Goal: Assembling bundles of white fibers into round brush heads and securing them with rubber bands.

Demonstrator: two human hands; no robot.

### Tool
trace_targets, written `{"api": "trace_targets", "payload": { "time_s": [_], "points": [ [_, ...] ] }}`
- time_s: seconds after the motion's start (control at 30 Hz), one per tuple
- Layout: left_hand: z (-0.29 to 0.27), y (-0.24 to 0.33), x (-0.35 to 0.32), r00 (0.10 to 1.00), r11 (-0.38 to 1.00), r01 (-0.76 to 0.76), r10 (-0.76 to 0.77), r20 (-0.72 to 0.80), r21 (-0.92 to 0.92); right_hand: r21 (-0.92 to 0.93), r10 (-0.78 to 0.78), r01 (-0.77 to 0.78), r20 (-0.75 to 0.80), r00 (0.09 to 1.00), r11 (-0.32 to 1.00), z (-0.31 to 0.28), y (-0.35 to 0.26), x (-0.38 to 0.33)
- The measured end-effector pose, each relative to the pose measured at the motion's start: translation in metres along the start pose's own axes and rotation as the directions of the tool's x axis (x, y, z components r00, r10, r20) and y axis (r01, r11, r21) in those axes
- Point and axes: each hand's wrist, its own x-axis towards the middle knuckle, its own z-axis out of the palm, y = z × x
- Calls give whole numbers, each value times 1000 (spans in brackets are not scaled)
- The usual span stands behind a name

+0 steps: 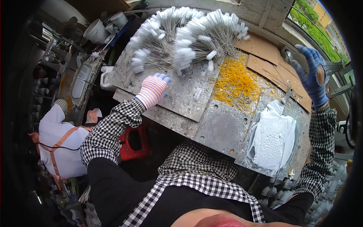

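My left hand, in a white glove with pink and blue stripes, hovers over the grey worktable. Its fingers are curled, and whatever they may hold is hidden. Just beyond it lie heaped white-tipped bottle brushes with thin wire stems. At the far right my right hand, in a blue glove, is raised with thumb and fingers apart and nothing visible between them. Beside it stands a bundle of thin wire stems. Yellow rubber bands lie scattered mid-table. Nearer, a white, bumpy mass rests on clear plastic.
Brown cardboard sheets lie along the far right edge, below a window. At the left are a white jug, white buckets and a red stool. Another person in white works there. More white brushes sit low at right.
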Motion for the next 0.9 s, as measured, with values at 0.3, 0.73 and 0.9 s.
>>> {"api": "trace_targets", "payload": {
  "time_s": [0.3, 0.73, 0.9],
  "points": [
    [78, -123, 52, 935, 967, 214, -163, -315, 135, 523, -327, 165, 234, 915, 836, 160, -247, 61],
    [91, -178, 37, 893, 970, 113, -5, -450, 214, 175, -253, 201, 362, 897, 964, 311, -293, 180],
    [84, -200, 69, 934, 940, 164, -50, -355, 299, 191, -230, 149, 534, 814, 970, 335, -297, 226]
  ]
}}
